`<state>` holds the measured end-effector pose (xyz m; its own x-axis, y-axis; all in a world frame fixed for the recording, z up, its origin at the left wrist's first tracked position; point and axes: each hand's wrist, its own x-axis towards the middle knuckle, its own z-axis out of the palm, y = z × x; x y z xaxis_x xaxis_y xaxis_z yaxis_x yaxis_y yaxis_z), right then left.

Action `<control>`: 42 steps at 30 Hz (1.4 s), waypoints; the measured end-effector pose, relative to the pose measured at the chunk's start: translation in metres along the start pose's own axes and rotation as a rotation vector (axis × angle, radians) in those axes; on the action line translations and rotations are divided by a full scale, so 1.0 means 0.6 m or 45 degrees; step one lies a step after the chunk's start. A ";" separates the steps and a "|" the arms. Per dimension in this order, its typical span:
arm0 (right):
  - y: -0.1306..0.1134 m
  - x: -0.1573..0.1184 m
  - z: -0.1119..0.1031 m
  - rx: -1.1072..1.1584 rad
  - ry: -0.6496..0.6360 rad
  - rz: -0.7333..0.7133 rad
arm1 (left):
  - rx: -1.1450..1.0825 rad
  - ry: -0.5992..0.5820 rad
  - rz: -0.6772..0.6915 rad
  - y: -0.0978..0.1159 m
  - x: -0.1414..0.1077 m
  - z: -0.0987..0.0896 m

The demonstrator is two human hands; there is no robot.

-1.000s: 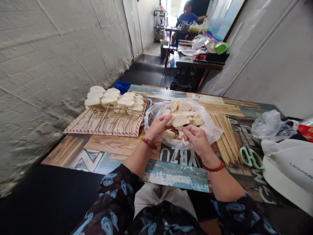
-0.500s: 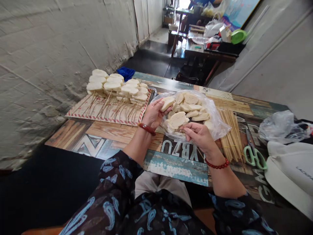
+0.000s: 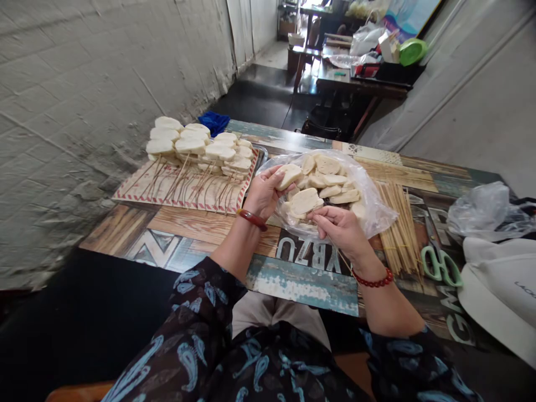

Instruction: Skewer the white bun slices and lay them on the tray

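My left hand point(image 3: 263, 192) holds a pale bun slice point(image 3: 288, 174) just over the near rim of a clear plastic bag point(image 3: 368, 206) heaped with several such slices. Close beside it, my right hand point(image 3: 340, 228) grips a thin bamboo skewer with another slice point(image 3: 304, 201) stuck on its far end. The skewer's tail runs back under my right wrist. Both hands hover over the patterned wooden table point(image 3: 201, 226).
A red-edged tray point(image 3: 138, 192) at the left carries rows of skewered slices point(image 3: 196, 146). Loose skewers point(image 3: 396, 220) lie right of the bag, with green-handled scissors point(image 3: 439, 265), a crumpled plastic bag point(image 3: 481, 212) and a white cap point(image 3: 498, 296). A cluttered table point(image 3: 360, 84) stands beyond.
My left hand has lifted one slice out of the bag. My right hand has shifted slightly, still holding the skewered slice. The view has tilted down.
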<state>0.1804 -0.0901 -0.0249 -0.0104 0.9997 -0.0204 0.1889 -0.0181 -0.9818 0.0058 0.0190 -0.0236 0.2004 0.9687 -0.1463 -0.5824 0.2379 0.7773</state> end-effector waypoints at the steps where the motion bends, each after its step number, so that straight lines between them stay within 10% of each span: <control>1: 0.000 0.000 0.000 0.001 0.003 0.000 | 0.001 0.001 -0.001 0.000 0.000 0.000; 42: -0.004 -0.002 -0.002 -0.003 -0.014 -0.001 | 0.041 0.062 0.048 0.004 -0.002 0.007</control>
<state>0.1812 -0.0912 -0.0224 -0.0212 0.9995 -0.0220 0.1912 -0.0175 -0.9814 0.0073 0.0180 -0.0188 0.1395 0.9795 -0.1454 -0.5629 0.1993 0.8022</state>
